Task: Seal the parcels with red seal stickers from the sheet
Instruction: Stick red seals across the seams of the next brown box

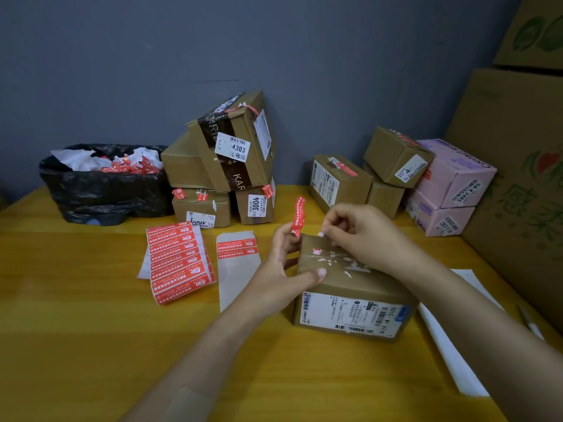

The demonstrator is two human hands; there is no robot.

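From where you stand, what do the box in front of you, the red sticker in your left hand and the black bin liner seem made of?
Box: matte brown cardboard, white torn scraps on top. Red sticker: thin printed paper or film, bending limply; hard to tell which. Bin liner: thin plastic film, glossy and crumpled.

"4303" on tilted box label (pixel 232 148), "KAF" on its tape (pixel 239 181), "3004" (printed sideways) on small box label (pixel 256 205)

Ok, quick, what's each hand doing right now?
Left hand: pinching a red sticker, thumb on the box.
Right hand: fingers curled, pinching a white scrap at the box top.
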